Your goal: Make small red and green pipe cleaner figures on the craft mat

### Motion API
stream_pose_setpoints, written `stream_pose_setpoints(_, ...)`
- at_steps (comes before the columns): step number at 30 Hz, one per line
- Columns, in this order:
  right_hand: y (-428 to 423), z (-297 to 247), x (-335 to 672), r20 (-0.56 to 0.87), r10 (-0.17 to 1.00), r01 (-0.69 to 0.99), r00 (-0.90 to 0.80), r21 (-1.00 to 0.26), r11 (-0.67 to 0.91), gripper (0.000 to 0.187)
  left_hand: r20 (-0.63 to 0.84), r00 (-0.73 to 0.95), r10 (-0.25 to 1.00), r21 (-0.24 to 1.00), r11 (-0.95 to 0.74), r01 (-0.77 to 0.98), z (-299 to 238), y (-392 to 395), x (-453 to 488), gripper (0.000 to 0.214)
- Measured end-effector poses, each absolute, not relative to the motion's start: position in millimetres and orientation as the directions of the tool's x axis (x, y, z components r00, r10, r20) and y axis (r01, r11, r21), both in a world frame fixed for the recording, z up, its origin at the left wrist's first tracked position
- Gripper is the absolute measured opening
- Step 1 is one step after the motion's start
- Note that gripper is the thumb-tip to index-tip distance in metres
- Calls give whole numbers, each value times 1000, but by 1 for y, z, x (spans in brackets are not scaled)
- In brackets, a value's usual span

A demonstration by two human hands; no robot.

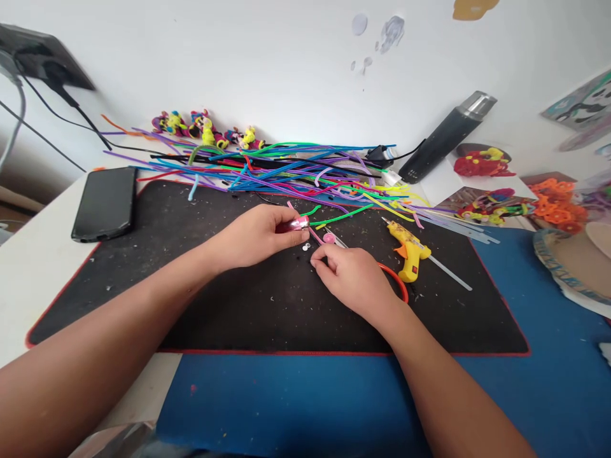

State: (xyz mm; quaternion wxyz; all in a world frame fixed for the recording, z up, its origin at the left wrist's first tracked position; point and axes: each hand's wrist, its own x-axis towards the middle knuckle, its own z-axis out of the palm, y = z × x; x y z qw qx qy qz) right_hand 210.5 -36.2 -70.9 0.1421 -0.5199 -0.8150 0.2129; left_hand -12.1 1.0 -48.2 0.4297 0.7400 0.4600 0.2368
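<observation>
My left hand point(251, 235) is closed around a small shiny pink object point(300, 223), which looks like a lighter and is mostly hidden by the fingers. A thin pink pipe cleaner point(315, 236) slants from beside it towards my right hand point(351, 277). The thumb and forefinger of that hand are pinched together just above the black mat point(238, 312); what they grip, if anything, I cannot make out. Between the hands lie small white discs point(306, 247), perhaps googly eyes, and a round pink piece point(329, 238). A green pipe cleaner point(341, 217) lies just behind them.
A yellow glue gun point(408, 250) with a clear glue stick lies right of my hands, near an orange-red loop point(398, 280). Many coloured pipe cleaners point(286, 168) spread along the back. A phone point(105, 203) rests at left; a dark flask point(446, 140) leans at back right.
</observation>
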Motion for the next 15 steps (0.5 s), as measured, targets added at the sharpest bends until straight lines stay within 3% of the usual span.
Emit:
stream_pose_setpoints(9, -34, -72, 218, 65, 945, 698, -320, -658, 282, 11, -65, 469, 881, 807, -230, 544, -45, 6, -20, 31)
stream_pose_setpoints(15, -36, -70, 218, 112, 947, 655, -300, -698, 290, 13, -151, 512, 845, 727, -256, 637, -49, 8, -26, 27)
